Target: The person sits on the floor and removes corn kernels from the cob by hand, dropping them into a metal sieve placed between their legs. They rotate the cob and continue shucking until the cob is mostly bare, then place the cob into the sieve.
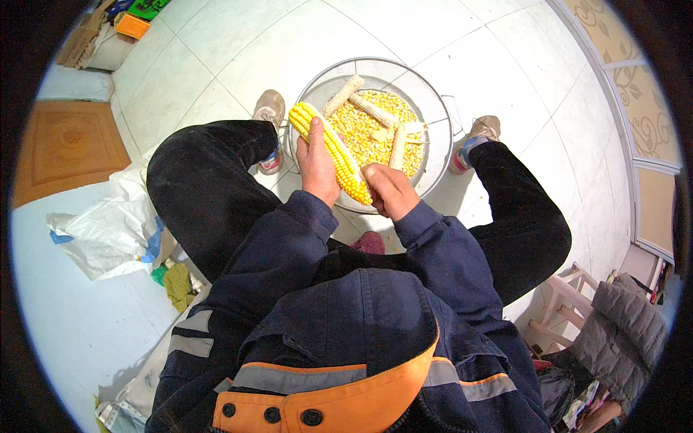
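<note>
A yellow ear of corn [334, 154] slants over the near left part of a round wire-mesh basket [439, 116]. My left hand [317, 165] is wrapped around its middle, thumb lying along the kernels. At the ear's lower right end, my right hand [391, 189] presses its thumb on the kernels with the fingers curled; a pale strip shows beside that thumb. Loose corn kernels [352, 122] cover much of the basket's bottom. Several bare cobs lie on them, among them one cob [342, 96] at the far left and another cob [398, 149] at the right. Pale husk scraps [383, 134] rest between them.
The basket stands on a tiled floor [260, 43] between my shoes [269, 105]. White plastic sacking [108, 222] is at my left. A pale wooden stool [566, 297] and a grey quilted garment [617, 325] are at the lower right. Sliding doors [622, 108] edge the right side.
</note>
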`<move>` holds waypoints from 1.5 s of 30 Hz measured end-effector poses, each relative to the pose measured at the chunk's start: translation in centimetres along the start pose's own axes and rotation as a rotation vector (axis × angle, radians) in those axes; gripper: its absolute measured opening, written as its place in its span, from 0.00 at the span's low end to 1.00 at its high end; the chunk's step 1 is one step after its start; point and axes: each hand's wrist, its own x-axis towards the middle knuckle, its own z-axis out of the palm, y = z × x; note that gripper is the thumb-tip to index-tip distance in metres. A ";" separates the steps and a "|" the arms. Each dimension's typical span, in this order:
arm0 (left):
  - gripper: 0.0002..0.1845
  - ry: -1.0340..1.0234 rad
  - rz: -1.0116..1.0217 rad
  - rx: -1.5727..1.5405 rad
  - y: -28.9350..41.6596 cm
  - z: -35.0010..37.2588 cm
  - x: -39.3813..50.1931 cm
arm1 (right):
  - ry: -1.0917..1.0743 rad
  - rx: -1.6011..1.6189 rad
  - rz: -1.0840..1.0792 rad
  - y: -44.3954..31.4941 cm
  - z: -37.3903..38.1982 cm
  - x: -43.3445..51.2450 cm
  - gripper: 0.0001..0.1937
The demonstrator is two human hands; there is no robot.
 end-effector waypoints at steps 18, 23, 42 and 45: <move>0.20 0.000 0.186 0.098 -0.5 0.3 -0.3 | -0.001 -0.091 0.011 -0.5 -0.1 -0.2 0.12; 0.20 -0.007 0.236 0.152 -0.1 0.7 -0.9 | -0.050 -0.354 -0.092 -1.3 -0.1 -0.2 0.13; 0.20 -0.026 0.154 0.148 -0.6 -0.1 0.0 | -0.103 -0.149 0.052 -0.7 -1.1 -0.2 0.14; 0.20 -0.019 0.105 0.115 -0.5 -0.1 -0.1 | -0.098 -0.052 0.088 -0.6 -1.3 -0.2 0.15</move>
